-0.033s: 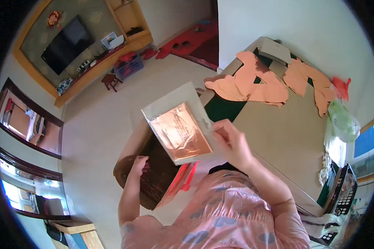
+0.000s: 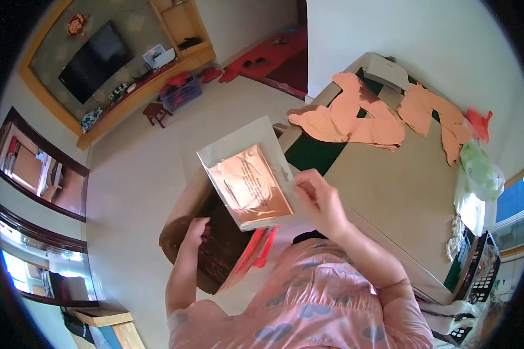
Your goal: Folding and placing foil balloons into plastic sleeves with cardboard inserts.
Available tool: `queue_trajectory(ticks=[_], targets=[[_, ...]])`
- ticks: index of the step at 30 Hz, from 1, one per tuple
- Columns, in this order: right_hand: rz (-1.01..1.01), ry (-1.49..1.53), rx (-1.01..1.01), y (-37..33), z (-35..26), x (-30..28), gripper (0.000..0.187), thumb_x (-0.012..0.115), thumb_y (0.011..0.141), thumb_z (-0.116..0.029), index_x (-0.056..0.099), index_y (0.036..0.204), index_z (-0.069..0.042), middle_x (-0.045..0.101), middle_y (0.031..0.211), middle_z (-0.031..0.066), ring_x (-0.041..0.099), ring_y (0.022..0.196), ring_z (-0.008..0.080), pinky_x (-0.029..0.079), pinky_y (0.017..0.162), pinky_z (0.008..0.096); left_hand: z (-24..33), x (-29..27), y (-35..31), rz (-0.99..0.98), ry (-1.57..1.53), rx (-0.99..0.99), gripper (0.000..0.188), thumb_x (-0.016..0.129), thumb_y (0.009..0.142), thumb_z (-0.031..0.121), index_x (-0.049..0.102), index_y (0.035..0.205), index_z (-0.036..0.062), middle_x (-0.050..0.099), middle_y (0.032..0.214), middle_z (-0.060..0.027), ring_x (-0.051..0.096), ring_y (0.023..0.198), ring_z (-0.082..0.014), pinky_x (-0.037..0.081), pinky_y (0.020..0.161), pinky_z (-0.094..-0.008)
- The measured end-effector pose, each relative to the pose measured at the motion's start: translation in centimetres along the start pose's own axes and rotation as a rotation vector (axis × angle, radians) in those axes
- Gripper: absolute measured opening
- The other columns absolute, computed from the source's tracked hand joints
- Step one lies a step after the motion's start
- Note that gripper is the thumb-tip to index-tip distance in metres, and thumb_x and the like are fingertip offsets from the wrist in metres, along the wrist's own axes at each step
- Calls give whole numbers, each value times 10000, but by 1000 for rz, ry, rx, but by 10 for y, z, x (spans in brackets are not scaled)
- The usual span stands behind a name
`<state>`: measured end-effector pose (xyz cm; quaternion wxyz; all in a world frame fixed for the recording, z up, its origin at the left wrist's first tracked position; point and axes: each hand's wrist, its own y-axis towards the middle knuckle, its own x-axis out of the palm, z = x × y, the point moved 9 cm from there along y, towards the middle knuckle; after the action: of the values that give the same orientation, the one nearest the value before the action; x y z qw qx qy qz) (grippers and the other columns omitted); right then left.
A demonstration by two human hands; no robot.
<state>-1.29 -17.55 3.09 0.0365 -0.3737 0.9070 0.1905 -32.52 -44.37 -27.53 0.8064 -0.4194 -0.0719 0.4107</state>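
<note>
My right hand (image 2: 319,200) pinches the right edge of a flat clear plastic sleeve (image 2: 227,150), which is tilted in front of me. Inside the sleeve lies a shiny copper-coloured foil packet (image 2: 251,185) with small print. Below and behind it is a deep brown open container (image 2: 218,259), dark inside and partly hidden by the sleeve. My left hand (image 2: 198,231) is closed at the container's left side; what its fingers grip there is hidden. Between the container and my clothes hangs a red and clear plastic piece (image 2: 263,247).
On the beige and green table (image 2: 390,180) at right lie several orange cut-out shapes (image 2: 337,119) and a grey box-like device (image 2: 386,71). Plastic bags (image 2: 480,168) sit at its far right. A small wooden stool (image 2: 156,113) and a bin (image 2: 181,94) stand across the floor.
My right hand and the plastic sleeve have shifted very slightly to the left. My left hand stays in place.
</note>
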Motion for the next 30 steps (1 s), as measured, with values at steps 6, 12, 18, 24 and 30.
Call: queue_trajectory(ticks=[6,12,18,24,30], targets=[[-34,-31,-93,-6,5,66,167,600,913,-37,514,1056,-21,654,776,159,669,673,280,517,609,347,-17,19,45,14,-297,27,326,651,843,397,599,1057,156,582,876,-26,546,851,-209,465,722,-437],[-80,39,-51,-19,25,104,165,576,924,-60,477,1053,-33,643,785,191,665,704,356,513,594,396,-8,1,53,-270,101,177,213,517,871,236,605,1044,148,679,1039,-33,645,962,-216,427,785,-476],[-105,-58,17,-42,54,125,152,588,907,-7,486,1020,-11,609,759,161,655,669,266,508,599,330,21,8,44,-534,-210,70,408,507,849,325,585,1190,115,626,1194,-123,636,1018,-360,490,852,-540],[-276,-107,-166,-69,33,183,171,580,892,-66,432,978,-67,581,642,171,618,559,361,472,467,462,-20,-30,89,-397,-623,-92,367,480,943,373,603,1062,49,646,973,-146,632,1002,-354,491,877,-555],[-364,-452,-316,-51,18,194,170,579,851,-99,446,949,-59,601,618,112,632,539,299,475,423,419,57,39,45,-641,-149,-7,214,536,827,253,545,777,44,619,794,-164,652,904,-394,525,782,-521]])
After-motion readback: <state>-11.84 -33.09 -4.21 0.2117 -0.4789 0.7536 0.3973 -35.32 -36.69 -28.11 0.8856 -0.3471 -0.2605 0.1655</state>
